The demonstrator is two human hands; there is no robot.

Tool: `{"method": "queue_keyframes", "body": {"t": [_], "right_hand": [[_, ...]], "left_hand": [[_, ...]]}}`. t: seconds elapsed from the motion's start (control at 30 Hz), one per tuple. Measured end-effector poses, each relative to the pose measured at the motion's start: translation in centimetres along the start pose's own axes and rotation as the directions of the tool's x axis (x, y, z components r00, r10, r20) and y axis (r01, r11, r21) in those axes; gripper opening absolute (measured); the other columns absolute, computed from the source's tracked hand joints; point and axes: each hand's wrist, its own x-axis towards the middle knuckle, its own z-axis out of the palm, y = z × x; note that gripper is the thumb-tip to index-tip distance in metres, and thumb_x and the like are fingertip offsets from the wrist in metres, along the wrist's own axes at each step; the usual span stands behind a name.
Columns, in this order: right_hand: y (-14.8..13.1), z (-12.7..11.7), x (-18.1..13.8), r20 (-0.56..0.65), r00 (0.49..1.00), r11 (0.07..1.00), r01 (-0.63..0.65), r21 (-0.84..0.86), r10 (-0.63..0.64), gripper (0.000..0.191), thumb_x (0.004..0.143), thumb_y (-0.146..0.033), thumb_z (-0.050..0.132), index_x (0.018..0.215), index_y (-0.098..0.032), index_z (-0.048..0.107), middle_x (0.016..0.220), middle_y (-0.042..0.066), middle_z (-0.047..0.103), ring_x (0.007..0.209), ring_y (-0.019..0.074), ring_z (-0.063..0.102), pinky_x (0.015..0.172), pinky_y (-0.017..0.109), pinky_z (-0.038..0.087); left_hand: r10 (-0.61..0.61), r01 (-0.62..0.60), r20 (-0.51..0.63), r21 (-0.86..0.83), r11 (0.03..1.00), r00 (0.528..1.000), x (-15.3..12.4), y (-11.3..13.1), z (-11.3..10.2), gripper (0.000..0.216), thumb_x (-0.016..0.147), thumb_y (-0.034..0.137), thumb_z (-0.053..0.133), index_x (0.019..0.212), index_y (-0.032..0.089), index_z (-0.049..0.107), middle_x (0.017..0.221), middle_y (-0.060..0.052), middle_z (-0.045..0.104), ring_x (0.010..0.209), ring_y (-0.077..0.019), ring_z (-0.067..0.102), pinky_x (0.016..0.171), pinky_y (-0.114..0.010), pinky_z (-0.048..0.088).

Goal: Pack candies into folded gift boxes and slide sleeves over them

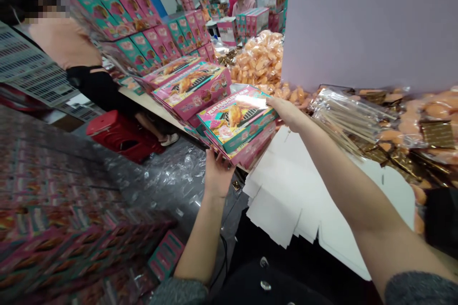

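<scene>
A pink and teal printed carton (236, 124) with a picture of food on its face is held up in front of me, tilted. My left hand (218, 174) grips its lower edge from below. My right hand (286, 112) is on its upper right corner, fingers over the rim. Behind it, a row of similar cartons (191, 88) lies on the table's edge. Flat white card blanks (282, 190) are stacked below my right forearm. A clear bag of wooden sticks (343, 121) lies just past my right hand.
Piles of orange snacks in clear bags (257, 59) and gold packets (436, 133) fill the right side behind a pale lilac board (372, 19). Stacks of cartons (71, 228) rise at lower left. A co-worker (67, 45) stands left by a red crate (121, 136); another person (243, 0) is at the back.
</scene>
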Motion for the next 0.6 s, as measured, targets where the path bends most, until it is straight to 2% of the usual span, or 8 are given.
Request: {"method": "queue_keyframes", "body": {"t": [0.1, 0.17, 0.23, 0.3, 0.37, 0.43, 0.5, 0.6], "right_hand": [[0.5, -0.6, -0.7, -0.004, 0.997, 0.996, 0.082, 0.038, -0.082, 0.033, 0.088, -0.049, 0.059, 0.101, -0.02, 0.068, 0.101, 0.003, 0.071, 0.086, 0.0142, 0.063, 0.085, 0.031, 0.053], [0.4, -1.1, -1.2, -0.074, 0.989, 0.989, 0.134, 0.063, -0.129, 0.034, 0.086, -0.048, 0.063, 0.098, -0.017, 0.069, 0.1, 0.004, 0.071, 0.087, 0.0132, 0.063, 0.086, 0.03, 0.051], [0.2, -2.1, -1.5, -0.248, 0.958, 0.977, 0.177, 0.116, -0.144, 0.031, 0.083, -0.045, 0.066, 0.092, -0.015, 0.068, 0.09, 0.004, 0.069, 0.079, 0.0125, 0.063, 0.079, 0.029, 0.053], [0.1, -4.0, -1.6, -0.459, 0.881, 0.942, 0.244, 0.228, -0.117, 0.025, 0.08, -0.04, 0.067, 0.087, -0.016, 0.064, 0.081, 0.001, 0.066, 0.071, 0.0117, 0.06, 0.069, 0.027, 0.054], [0.4, -6.6, -1.8, -0.577, 0.814, 0.871, 0.328, 0.365, -0.065, 0.021, 0.077, -0.036, 0.068, 0.085, -0.018, 0.062, 0.078, -0.001, 0.064, 0.067, 0.0115, 0.059, 0.061, 0.025, 0.054], [1.4, -9.5, -2.2, -0.6, 0.8, 0.795, 0.373, 0.479, -0.014, 0.017, 0.076, -0.032, 0.066, 0.085, -0.018, 0.062, 0.08, -0.002, 0.065, 0.067, 0.0114, 0.06, 0.058, 0.024, 0.054], [2.9, -12.1, -3.0, -0.586, 0.809, 0.745, 0.374, 0.553, 0.029, 0.015, 0.077, -0.029, 0.06, 0.086, -0.018, 0.064, 0.084, 0.0, 0.067, 0.07, 0.0114, 0.062, 0.058, 0.023, 0.055], [5.7, -14.8, -4.7, -0.577, 0.813, 0.729, 0.347, 0.59, 0.08, 0.019, 0.079, -0.024, 0.051, 0.087, -0.017, 0.067, 0.091, 0.003, 0.07, 0.074, 0.0123, 0.066, 0.06, 0.024, 0.057]], "left_hand": [[-0.111, 0.112, 0.017, -0.053, 0.992, 0.994, -0.2, 0.9, -0.2, 0.051, 0.069, 0.056, 0.079, 0.108, 0.029, 0.06, 0.101, -0.001, 0.064, 0.087, -0.0167, 0.064, 0.079, -0.033, 0.058], [-0.16, 0.161, 0.024, -0.024, 0.987, 0.987, -0.1, 1.2, 0.1, 0.045, 0.068, 0.043, 0.083, 0.105, 0.028, 0.061, 0.096, -0.001, 0.065, 0.081, -0.0162, 0.065, 0.076, -0.034, 0.059], [-0.186, 0.186, -0.001, 0.004, 0.983, 0.983, -0.1, 1.5, 0.7, 0.039, 0.07, 0.036, 0.079, 0.103, 0.025, 0.062, 0.089, -0.001, 0.065, 0.075, -0.0158, 0.065, 0.072, -0.032, 0.058], [-0.191, 0.192, -0.038, 0.029, 0.981, 0.981, 0.0, 1.9, 1.2, 0.032, 0.073, 0.033, 0.074, 0.102, 0.023, 0.064, 0.083, -0.001, 0.065, 0.069, -0.0143, 0.063, 0.065, -0.027, 0.056], [-0.183, 0.186, -0.066, 0.04, 0.982, 0.981, -0.1, 2.3, 1.5, 0.028, 0.075, 0.032, 0.068, 0.101, 0.022, 0.065, 0.08, 0.0, 0.064, 0.064, -0.0134, 0.061, 0.059, -0.024, 0.053], [-0.181, 0.184, -0.081, 0.036, 0.982, 0.98, -0.2, 2.7, 1.6, 0.027, 0.076, 0.034, 0.063, 0.101, 0.023, 0.065, 0.079, 0.0, 0.064, 0.062, -0.0142, 0.061, 0.058, -0.026, 0.053], [-0.182, 0.186, -0.083, 0.044, 0.982, 0.98, -0.2, 3.1, 1.4, 0.03, 0.077, 0.036, 0.061, 0.104, 0.024, 0.065, 0.082, -0.001, 0.066, 0.064, -0.0165, 0.062, 0.061, -0.032, 0.056], [-0.181, 0.183, -0.031, 0.057, 0.981, 0.983, -0.1, 3.8, 0.9, 0.036, 0.075, 0.036, 0.06, 0.109, 0.025, 0.063, 0.091, -0.003, 0.069, 0.074, -0.0214, 0.066, 0.072, -0.045, 0.057]]}}
